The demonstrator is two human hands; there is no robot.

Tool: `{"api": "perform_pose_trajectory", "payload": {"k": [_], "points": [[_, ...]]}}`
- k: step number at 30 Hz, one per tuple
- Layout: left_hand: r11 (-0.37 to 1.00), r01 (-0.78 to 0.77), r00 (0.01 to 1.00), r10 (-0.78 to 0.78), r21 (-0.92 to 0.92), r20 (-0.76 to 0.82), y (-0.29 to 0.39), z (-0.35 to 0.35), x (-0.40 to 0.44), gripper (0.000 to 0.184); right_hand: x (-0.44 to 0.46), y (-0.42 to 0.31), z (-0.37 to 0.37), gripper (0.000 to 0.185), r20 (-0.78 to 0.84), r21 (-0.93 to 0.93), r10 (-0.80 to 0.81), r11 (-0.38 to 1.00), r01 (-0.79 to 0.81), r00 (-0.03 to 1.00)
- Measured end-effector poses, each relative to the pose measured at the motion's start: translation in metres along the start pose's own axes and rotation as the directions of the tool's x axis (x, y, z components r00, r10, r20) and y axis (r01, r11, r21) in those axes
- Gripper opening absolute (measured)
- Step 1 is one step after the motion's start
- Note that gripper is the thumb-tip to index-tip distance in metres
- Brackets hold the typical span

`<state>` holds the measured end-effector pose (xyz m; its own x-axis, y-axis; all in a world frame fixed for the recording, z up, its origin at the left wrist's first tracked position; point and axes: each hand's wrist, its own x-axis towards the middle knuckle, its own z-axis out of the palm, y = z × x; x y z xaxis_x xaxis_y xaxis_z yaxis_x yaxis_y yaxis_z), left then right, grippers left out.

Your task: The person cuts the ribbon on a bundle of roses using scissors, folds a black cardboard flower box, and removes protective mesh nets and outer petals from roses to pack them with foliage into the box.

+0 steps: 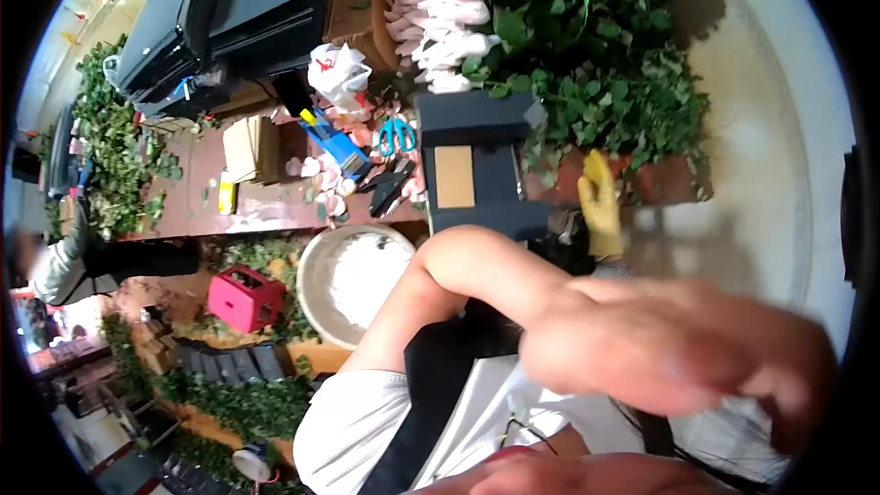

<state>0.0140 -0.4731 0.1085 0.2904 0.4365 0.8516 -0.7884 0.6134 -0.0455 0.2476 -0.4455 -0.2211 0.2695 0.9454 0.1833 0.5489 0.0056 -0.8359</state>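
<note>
My left arm bends at the elbow, and my left hand [577, 339] is raised close to the camera, smeared by motion. Blurred skin that seems to be my right hand [706, 357] overlaps it on the right. The fingers of both hands cannot be made out, nor whether anything is between them. Just beyond them, a yellow glove [600, 206] with a greyish cuff points away from me at the table's edge; whether a hand is inside is hidden. An open black box [500, 170] with a tan card [455, 177] lies on the table past my elbow.
On the reddish table [192, 206] are teal-handled scissors [397, 136], a blue box [341, 148], scattered petals, pink-white wrapped bundles [445, 14] and leafy greenery [596, 27]. A white basin [316, 298] and red stool [246, 300] stand below. Another person [60, 270] is at far left.
</note>
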Motion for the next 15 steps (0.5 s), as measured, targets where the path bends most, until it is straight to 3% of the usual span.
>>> {"api": "perform_pose_trajectory", "payload": {"k": [1,4,5,6,7,8,10,11,15], "points": [[0.999,-0.040,0.999,0.039,-0.033,-0.021,-0.003,0.006,-0.001,0.037,-0.002,-0.004,0.003,0.052,-0.020,0.042,-0.062,0.997,0.063,0.998],[0.965,-0.260,0.945,0.260,0.027,-0.200,0.005,0.029,-0.006,0.040,0.002,0.010,0.018,0.051,-0.015,0.092,0.046,0.995,-0.044,0.999],[0.947,0.003,1.000,-0.002,-0.323,0.004,0.007,0.021,-0.009,0.042,-0.002,0.008,0.015,0.051,-0.011,0.066,0.087,0.994,-0.086,0.996],[0.658,0.379,0.924,-0.301,-0.651,0.235,0.010,0.011,-0.011,0.046,-0.002,0.012,0.015,0.050,0.013,0.103,0.103,0.989,-0.103,0.995],[0.296,0.612,0.745,-0.526,-0.733,0.410,0.014,0.001,-0.012,0.052,0.004,0.023,0.016,0.050,0.016,0.115,0.133,0.984,-0.134,0.991],[0.309,0.648,0.723,-0.537,-0.697,0.434,0.016,-0.002,-0.012,0.051,0.012,0.022,0.016,0.050,0.012,0.077,0.107,0.991,-0.108,0.994],[0.610,0.566,0.824,-0.449,-0.555,0.346,0.018,-0.008,-0.014,0.050,0.022,0.002,0.022,0.047,0.034,0.064,0.150,0.986,-0.152,0.988],[0.680,0.534,0.845,-0.433,-0.502,0.314,0.021,-0.012,-0.013,0.050,0.028,-0.001,0.021,0.046,0.074,0.093,0.156,0.982,-0.163,0.985],[0.747,0.583,0.811,-0.511,-0.320,0.285,0.026,-0.039,-0.012,0.048,0.048,-0.009,0.030,0.045,0.083,0.114,-0.005,0.994,-0.004,0.997]]}}
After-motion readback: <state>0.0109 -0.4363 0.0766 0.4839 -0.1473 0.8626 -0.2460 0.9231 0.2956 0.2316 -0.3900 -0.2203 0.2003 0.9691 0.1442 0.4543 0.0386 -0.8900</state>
